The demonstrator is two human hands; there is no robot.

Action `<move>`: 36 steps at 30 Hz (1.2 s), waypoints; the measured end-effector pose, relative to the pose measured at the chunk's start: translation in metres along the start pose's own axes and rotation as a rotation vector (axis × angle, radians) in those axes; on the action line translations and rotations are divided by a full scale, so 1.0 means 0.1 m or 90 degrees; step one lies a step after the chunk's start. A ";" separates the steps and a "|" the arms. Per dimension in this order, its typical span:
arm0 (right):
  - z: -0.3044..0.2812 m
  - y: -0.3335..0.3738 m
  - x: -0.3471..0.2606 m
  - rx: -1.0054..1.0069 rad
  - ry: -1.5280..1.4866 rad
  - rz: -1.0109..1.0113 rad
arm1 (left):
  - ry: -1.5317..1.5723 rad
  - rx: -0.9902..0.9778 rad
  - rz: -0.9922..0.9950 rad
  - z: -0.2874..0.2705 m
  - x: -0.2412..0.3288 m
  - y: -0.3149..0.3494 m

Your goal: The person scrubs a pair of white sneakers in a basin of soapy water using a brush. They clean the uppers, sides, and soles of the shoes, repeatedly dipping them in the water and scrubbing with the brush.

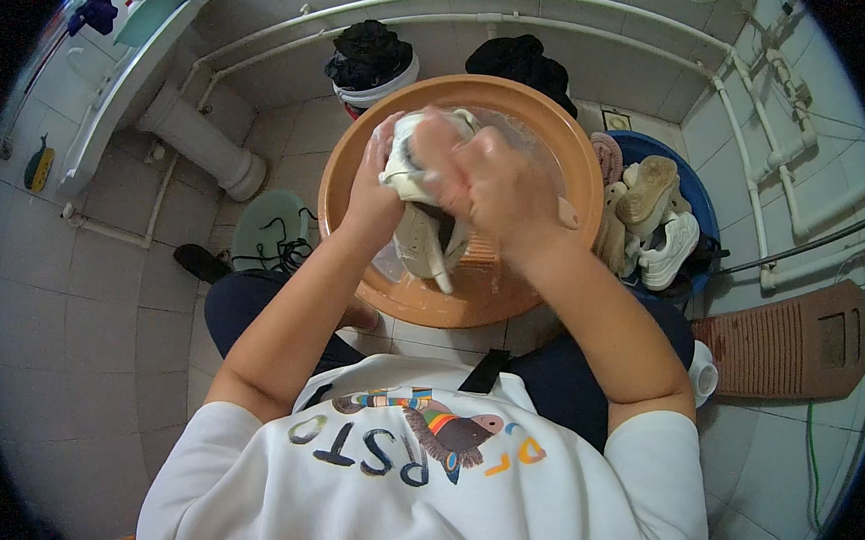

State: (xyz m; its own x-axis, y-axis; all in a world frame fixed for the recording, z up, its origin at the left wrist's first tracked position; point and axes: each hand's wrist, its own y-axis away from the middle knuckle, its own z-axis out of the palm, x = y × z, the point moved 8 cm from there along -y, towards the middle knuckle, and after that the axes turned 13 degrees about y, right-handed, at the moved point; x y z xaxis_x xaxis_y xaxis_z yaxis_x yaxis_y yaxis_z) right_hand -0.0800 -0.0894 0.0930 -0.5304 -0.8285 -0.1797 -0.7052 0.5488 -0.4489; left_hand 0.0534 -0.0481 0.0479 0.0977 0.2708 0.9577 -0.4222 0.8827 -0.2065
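Over a round orange basin (pixel 415 309) with water and suds, my left hand (pixel 374 182) grips a cream-white shoe (pixel 417 244) from its left side. The shoe is tilted, with its dark opening toward me and a pale flap hanging down. My right hand (pixel 505 183) is curled and blurred by motion against the shoe's upper right part. Whatever its fingers hold is hidden. Beside the right wrist shows a pale rounded end (pixel 568 214) of something I cannot make out. Under the shoe, a ridged orange patch (pixel 481 253) is partly visible in the basin.
A blue tub (pixel 701 178) of shoes (pixel 669 250) stands right of the basin, a brown washboard (pixel 795 342) beyond it. Behind are a bucket of dark cloth (pixel 369 56) and a black heap (pixel 522 66). A pale green basin (pixel 269 222) with black laces sits left, near a sink pedestal (pixel 203 142).
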 end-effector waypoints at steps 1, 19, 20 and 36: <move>-0.10 0.06 -0.12 0.096 -0.060 -0.057 | 0.045 -0.010 0.007 0.02 -0.02 0.02; 0.18 0.02 0.07 0.048 -0.025 0.007 | 0.171 0.008 -0.071 -0.21 -0.32 -0.01; 0.14 0.06 -0.10 0.033 -0.024 -0.021 | 0.149 0.028 -0.060 -0.34 -0.42 -0.08; 0.26 -0.02 0.34 0.180 -0.067 0.065 | 0.342 0.044 -0.147 -0.28 -0.39 0.01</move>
State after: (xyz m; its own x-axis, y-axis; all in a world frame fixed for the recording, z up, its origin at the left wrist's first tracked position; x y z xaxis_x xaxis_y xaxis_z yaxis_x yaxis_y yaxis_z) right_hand -0.0843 -0.1213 0.0651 -0.5299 -0.7858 -0.3189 -0.4841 0.5891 -0.6470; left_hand 0.0744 -0.0469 0.0050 0.6298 0.2464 0.7366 -0.3911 0.9200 0.0267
